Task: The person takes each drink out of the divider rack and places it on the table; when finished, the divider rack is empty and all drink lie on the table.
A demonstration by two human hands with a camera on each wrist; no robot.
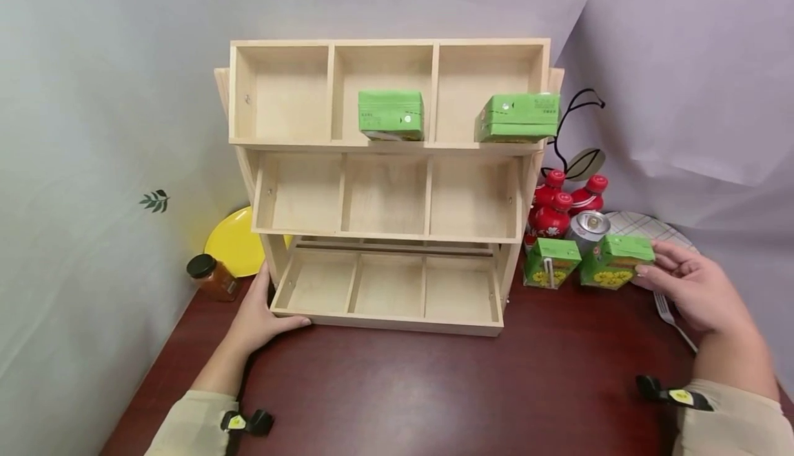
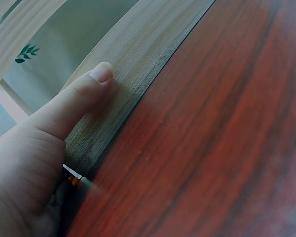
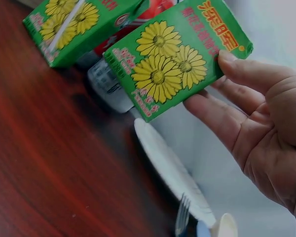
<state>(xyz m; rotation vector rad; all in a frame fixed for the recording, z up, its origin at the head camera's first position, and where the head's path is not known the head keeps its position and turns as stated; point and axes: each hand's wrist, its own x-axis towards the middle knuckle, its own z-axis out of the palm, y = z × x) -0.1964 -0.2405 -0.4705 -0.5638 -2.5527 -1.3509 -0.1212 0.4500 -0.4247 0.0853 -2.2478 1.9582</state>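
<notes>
My right hand [image 1: 704,291] pinches a green juice carton [image 1: 614,270] by its right side, thumb on the front and fingers behind. In the right wrist view yellow flowers show on the tilted carton [image 3: 170,64]. My left hand [image 1: 256,318] grips the lower left corner of a three-tier wooden rack [image 1: 387,322]. Its thumb [image 2: 84,94] lies along the front board, while the other fingers go round the side, partly hidden. Two more green cartons stand in the top tier, one in the middle compartment [image 1: 391,113] and one in the right [image 1: 521,117].
Right of the rack stand another green carton [image 1: 551,263] with a straw, a silver can [image 1: 588,229] and several red bottles [image 1: 552,218]. A checked plate [image 1: 645,225] and a fork [image 1: 670,315] lie near my right hand. At left are a yellow plate [image 1: 232,242] and a dark-lidded jar [image 1: 212,278].
</notes>
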